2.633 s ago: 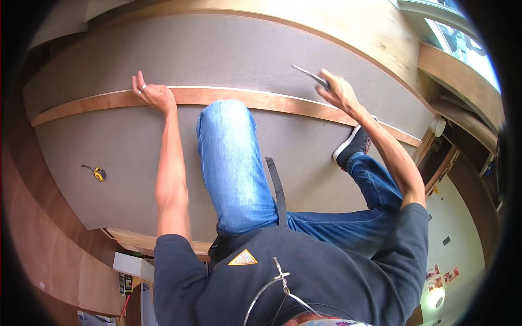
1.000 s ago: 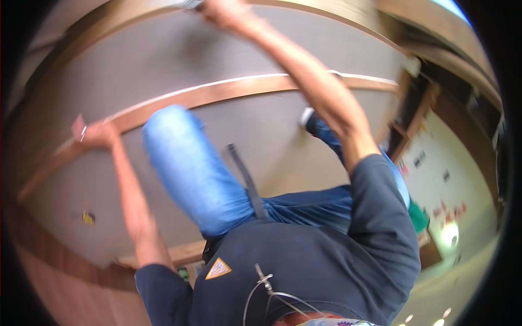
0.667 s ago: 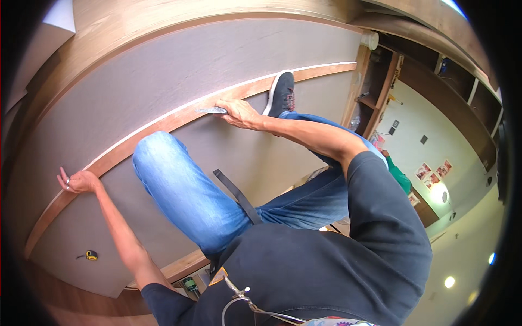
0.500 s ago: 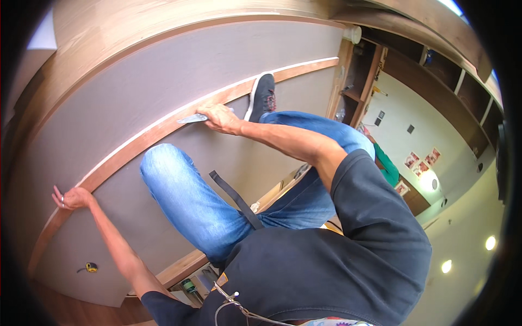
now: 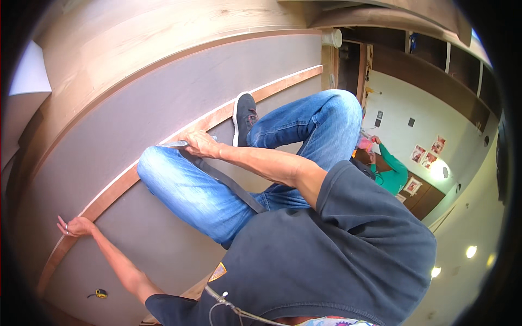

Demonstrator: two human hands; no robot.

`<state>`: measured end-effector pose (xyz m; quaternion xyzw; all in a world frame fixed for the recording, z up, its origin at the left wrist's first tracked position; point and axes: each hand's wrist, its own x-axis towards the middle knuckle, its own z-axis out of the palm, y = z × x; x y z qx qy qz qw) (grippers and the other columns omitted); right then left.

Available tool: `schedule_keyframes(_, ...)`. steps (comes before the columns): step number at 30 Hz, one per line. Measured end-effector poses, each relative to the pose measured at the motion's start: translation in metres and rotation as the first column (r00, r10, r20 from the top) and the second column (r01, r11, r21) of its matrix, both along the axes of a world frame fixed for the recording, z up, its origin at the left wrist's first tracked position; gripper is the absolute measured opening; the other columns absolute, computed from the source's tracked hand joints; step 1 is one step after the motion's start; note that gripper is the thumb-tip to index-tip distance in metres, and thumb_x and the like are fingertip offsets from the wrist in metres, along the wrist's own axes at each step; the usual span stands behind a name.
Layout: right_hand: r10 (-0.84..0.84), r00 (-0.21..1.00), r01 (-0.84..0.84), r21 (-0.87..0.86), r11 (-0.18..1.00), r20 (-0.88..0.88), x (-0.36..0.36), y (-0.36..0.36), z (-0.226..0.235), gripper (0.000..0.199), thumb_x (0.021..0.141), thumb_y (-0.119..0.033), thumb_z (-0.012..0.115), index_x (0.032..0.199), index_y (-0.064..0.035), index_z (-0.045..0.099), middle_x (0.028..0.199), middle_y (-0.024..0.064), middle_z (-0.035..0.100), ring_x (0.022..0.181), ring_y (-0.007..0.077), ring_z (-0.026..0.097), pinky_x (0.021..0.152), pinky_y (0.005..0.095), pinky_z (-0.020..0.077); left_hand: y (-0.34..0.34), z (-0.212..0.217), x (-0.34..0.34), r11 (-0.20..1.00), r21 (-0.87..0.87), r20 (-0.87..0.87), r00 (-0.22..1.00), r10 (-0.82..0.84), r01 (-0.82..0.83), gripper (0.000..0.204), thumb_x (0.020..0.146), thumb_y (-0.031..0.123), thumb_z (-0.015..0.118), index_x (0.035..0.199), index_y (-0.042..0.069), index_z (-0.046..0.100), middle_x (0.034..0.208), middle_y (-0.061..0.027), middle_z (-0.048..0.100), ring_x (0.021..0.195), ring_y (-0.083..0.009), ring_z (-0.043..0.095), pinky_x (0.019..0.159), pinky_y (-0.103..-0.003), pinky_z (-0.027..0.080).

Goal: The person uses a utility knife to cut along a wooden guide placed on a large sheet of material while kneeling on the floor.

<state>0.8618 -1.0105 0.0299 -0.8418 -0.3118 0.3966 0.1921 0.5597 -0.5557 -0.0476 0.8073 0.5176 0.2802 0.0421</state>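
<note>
My left hand (image 5: 77, 226) rests on a long wooden strip (image 5: 115, 190) near its near-left end, its fingers stretched over the white-edged side. This reddish-brown strip crosses the broad grey panel (image 5: 125, 111). My right hand (image 5: 199, 143) is closed around a slim silvery tool (image 5: 175, 144); its flat metal end points left, just above my bent left knee (image 5: 155, 163). Most of the tool is covered by the fingers, so its exact kind cannot be made out. A dark strap (image 5: 231, 185) runs from my waist to below that hand.
A yellow-and-black tape measure (image 5: 100, 294) lies on the panel near my left forearm. My dark shoe (image 5: 244, 115) stands at the strip. Pale wooden boarding (image 5: 163, 24) borders the panel. A person in green (image 5: 392, 171) is at the right, below dark shelving (image 5: 432, 51).
The view has shifted, and my right leg now shows higher. My right hand has come closer to my left knee with the tool. The left hand stays on the strip.
</note>
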Motion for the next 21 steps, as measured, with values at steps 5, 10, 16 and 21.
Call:
schedule_keyframes(5,-0.156,0.978,0.146,-0.079,0.986,-0.136,0.005,0.012,-0.006,0.025,0.079,-0.019,0.071,0.098,-0.0029,0.072,0.087,0.0214,0.071,0.088,0.0386,0.069,0.078,0.0474,0.0529,0.007,-0.011,-0.010,0.992,0.109,-0.096,0.994,-0.055,0.065,0.040,0.085,0.000,0.048,0.119,0.005,0.069,0.126,-0.0189,0.057,0.121,-0.0345,0.055,0.103,-0.050,0.043)
schedule_keyframes(10,-0.252,0.947,0.198,-0.259,0.945,-0.197,0.006,0.022,-0.019,0.019,0.081,-0.023,0.073,0.092,-0.0076,0.075,0.083,0.0157,0.073,0.085,0.0331,0.071,0.078,0.0453,0.0544,-0.001,-0.013,0.003,0.974,0.227,0.027,0.999,-0.033,0.026,0.031,0.095,0.003,0.045,0.118,0.003,0.066,0.123,-0.0255,0.056,0.119,-0.0400,0.054,0.101,-0.054,0.044)
schedule_keyframes(16,-0.257,0.958,0.208,-0.309,0.928,-0.128,0.001,0.023,-0.038,0.018,0.078,-0.023,0.072,0.092,-0.0147,0.077,0.083,0.0139,0.074,0.086,0.0310,0.072,0.075,0.0432,0.0553,-0.103,-0.009,0.080,0.983,0.133,0.128,0.986,0.109,-0.126,0.031,0.102,0.012,0.042,0.123,0.000,0.061,0.130,-0.0292,0.050,0.125,-0.0409,0.050,0.104,-0.055,0.042)
schedule_keyframes(21,-0.271,0.940,0.206,-0.290,0.935,-0.208,0.001,0.021,-0.047,0.016,0.080,-0.021,0.069,0.092,-0.0133,0.077,0.081,0.0131,0.073,0.083,0.0309,0.071,0.074,0.0435,0.0547,-0.145,-0.014,0.118,0.958,-0.081,0.252,0.925,0.285,-0.274,0.031,0.101,0.008,0.040,0.122,-0.004,0.058,0.133,-0.0305,0.048,0.130,-0.0404,0.046,0.106,-0.055,0.040)
